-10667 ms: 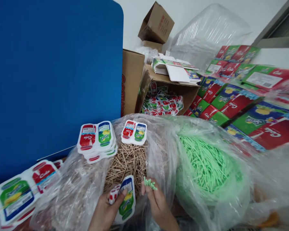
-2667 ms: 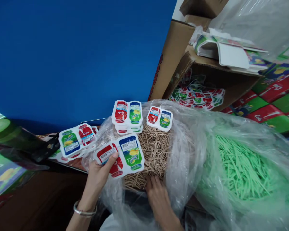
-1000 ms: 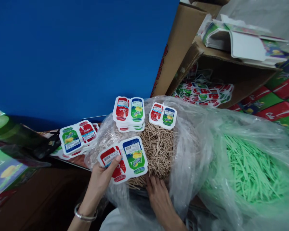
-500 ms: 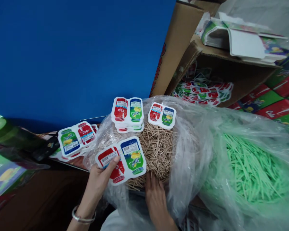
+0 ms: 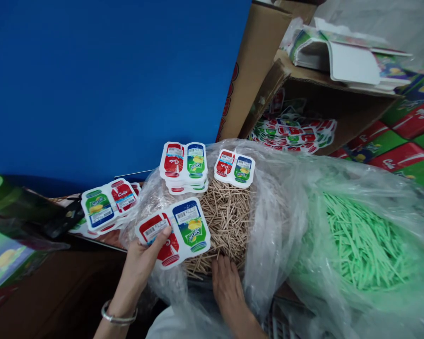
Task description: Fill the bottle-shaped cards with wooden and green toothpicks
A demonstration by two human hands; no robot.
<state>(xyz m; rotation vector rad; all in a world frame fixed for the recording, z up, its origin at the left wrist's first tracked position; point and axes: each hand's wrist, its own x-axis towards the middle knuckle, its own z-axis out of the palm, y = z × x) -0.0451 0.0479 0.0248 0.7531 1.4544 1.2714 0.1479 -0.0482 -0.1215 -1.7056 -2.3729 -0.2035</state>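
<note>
My left hand (image 5: 146, 254) grips a Cola-and-Sprite printed packet (image 5: 191, 226), thumb on top, above a plastic bag of thin brown sticks (image 5: 229, 216). My right hand (image 5: 228, 282) rests at the near edge of the sticks, its fingertips among them; whether they pinch any is hidden. Beyond, a stack of similar packets (image 5: 184, 162) lies on the bag's far left, and a single packet (image 5: 234, 168) lies to its right. More packets (image 5: 108, 205) are piled left of the bag.
A clear bag of green sticks (image 5: 367, 245) sits at the right. Behind it, an open cardboard box (image 5: 342, 108) holds many printed packets, with folded printed cartons (image 5: 353, 61) on top. A blue panel (image 5: 109, 84) fills the back left. A green bottle (image 5: 7, 193) lies far left.
The whole view has shifted slightly, so things sit a little further left. My left hand still grips the packet, and my right hand stays at the sticks, its fingers slightly more bent.
</note>
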